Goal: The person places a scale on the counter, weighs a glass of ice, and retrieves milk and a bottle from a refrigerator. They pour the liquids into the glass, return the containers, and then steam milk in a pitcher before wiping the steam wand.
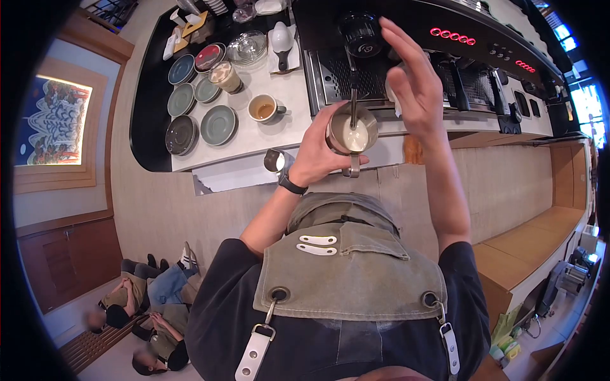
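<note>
My left hand (pixel 312 152) is wrapped round a steel milk pitcher (pixel 338 145) with milk inside. The steam wand (pixel 353 95) of the espresso machine reaches down into the pitcher. My right hand (pixel 416 95) is raised beside the wand, its fingers stretched out and holding nothing. Left of the pitcher, a cup (pixel 262 108) with brown liquid stands on the white counter (pixel 254 140). A second small steel pitcher (pixel 277 162) with something white in it is near my left wrist.
Several saucers (pixel 218 124), a glass with a layered drink (pixel 225 77) and stacked glass plates (pixel 247 47) occupy the counter's left part. The espresso machine (pixel 470 38) runs along the back right, with portafilters (pixel 459 86). Two people (pixel 162 336) sit at the lower left.
</note>
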Demonstrator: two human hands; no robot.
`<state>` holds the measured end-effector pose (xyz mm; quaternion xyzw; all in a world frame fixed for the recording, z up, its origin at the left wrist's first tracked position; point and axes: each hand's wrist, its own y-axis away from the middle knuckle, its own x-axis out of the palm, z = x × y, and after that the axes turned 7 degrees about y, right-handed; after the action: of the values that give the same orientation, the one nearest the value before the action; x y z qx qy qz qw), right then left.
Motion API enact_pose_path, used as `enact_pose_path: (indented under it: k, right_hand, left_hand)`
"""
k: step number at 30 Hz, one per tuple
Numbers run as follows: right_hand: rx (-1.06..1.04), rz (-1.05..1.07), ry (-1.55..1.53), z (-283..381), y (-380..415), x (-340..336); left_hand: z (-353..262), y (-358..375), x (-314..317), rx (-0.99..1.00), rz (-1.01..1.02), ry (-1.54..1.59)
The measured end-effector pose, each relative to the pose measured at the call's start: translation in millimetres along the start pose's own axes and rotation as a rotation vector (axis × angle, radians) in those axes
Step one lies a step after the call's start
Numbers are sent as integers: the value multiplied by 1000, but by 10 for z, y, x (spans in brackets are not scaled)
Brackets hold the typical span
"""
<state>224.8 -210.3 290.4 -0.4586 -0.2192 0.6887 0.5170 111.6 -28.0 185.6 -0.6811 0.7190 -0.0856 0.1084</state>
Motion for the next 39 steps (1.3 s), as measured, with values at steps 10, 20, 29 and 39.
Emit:
enact_pose_path:
  k: [10, 20, 29, 39]
  right_hand:
    - [-222, 125, 129, -62, -260, 3]
    - [-256, 106, 50, -148, -265, 24]
    - [-196, 920, 182, 261, -1083, 79]
    - [-57, 1427, -308, 1191, -1160, 808]
  left_hand:
    - [-207, -140, -85, -27, 23, -20]
    - [-239, -178, -102, -25, 26, -38]
    - [-263, -185, -80, -15, 20, -45]
    - [-224, -150, -35, 154, -4, 21]
